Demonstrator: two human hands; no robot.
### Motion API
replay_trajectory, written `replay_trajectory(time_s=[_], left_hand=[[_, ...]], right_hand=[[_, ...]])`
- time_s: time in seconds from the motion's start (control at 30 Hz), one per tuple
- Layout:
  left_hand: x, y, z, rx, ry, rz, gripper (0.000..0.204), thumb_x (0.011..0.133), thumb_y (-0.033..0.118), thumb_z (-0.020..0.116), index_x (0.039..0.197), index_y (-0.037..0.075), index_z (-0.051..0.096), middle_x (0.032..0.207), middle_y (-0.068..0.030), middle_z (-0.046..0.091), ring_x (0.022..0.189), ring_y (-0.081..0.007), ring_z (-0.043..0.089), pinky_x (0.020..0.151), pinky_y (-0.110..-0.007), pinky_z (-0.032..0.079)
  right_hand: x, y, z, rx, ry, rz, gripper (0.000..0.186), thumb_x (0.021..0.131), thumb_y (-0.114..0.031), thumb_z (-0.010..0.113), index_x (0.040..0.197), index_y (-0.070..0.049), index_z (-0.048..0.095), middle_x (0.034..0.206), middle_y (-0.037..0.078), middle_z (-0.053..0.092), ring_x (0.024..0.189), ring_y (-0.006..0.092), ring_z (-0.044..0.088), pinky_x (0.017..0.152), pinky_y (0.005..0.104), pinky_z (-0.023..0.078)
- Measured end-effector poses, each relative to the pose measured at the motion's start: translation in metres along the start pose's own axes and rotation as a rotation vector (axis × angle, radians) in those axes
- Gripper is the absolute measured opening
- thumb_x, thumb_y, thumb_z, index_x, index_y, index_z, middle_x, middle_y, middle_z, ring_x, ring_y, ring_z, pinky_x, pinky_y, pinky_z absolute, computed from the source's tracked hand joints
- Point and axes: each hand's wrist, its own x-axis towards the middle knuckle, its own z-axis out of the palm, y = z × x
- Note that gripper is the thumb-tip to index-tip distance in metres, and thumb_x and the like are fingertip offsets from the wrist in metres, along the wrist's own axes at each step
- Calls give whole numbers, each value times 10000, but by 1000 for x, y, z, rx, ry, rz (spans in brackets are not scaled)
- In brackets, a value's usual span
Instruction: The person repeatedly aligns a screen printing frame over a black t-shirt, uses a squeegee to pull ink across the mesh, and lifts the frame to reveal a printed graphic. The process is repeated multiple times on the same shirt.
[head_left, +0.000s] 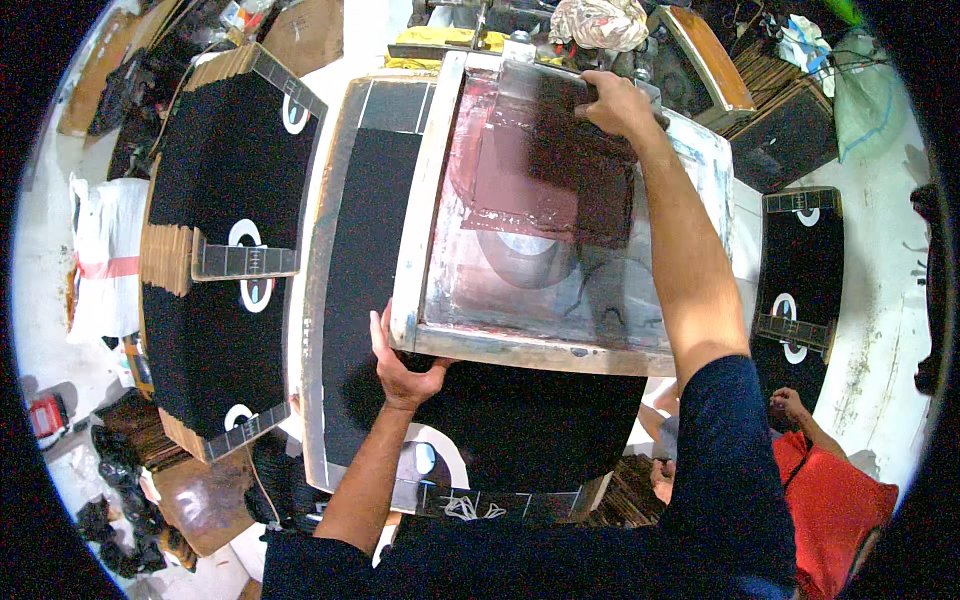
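Screen frame (545,350), pale wood with stretched mesh (470,295), sits over a black sheet (375,200) at the middle of the view. A dark reddish ink patch (585,190) covers the mesh's upper part, and a pale ring shows faintly through below it. The left hand (403,382) cups the frame's near left corner, fingers up along the outer side and thumb by the near rail. The right hand (620,108) is closed at the far right of the frame around a dark bar (585,94), probably a squeegee handle.

The step in hand looks like screen printing, with the bar at the far end and the corner steadied or lifted. The next move seems to call for keeping frame and bar under control together, so that the mesh neither drags sideways nor smears wet ink.

Whether the frame lies flat or is tilted off the sheet is hard to tell; its underside is out of sight, and the fingers and forearm mask much of the bar. Farther out, black boards (225,130) lie to the left and more printed boards (815,260) to the right. A co-worker in red clothing (830,500) is partly cut off, and the fisheye's dark rim swallows the outer clutter.
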Motion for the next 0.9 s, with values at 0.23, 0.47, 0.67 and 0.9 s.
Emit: replay_trajectory(time_s=[0.23, 0.47, 0.67, 0.9], left_hand=[[-3, 4, -2, 99, -8, -29, 1348, 645, 287, 994, 1570, -131, 108, 1441, -269, 504, 1336, -376, 544, 1131, -419, 443], [2, 7, -1, 9, 9, -43, 1297, 639, 306, 999, 1567, -114, 197, 1459, -292, 489, 1356, -389, 527, 1143, -431, 433], [26, 77, -29, -415, 56, -64, 1247, 671, 132, 975, 1616, 3, 172, 1453, -276, 513, 1289, -345, 586, 1092, -451, 495], [139, 176, -96, -397, 98, 116, 1169, 776, 157, 923, 1622, 16, 129, 1246, -229, 650, 920, -234, 738, 874, -374, 593]], right_hand=[[-33, 24, 16, 218, 615, -106, 387, 868, -292, 766, 1244, -222, 705, 1123, 85, 722, 1122, 339, 642, 976, 518, 457], [-308, -61, 74, 290, 369, 247, 272, 885, -321, 740, 1109, -166, 729, 1101, 63, 695, 1139, 302, 578, 1046, 532, 347], [-340, -102, 32, 360, 721, 66, 311, 930, -348, 722, 1139, -117, 709, 1061, 127, 661, 1020, 353, 614, 886, 465, 495], [-261, -113, -162, 154, 1005, 78, 377, 989, -476, 611, 999, -115, 718, 942, 107, 706, 938, 336, 670, 794, 470, 519]])
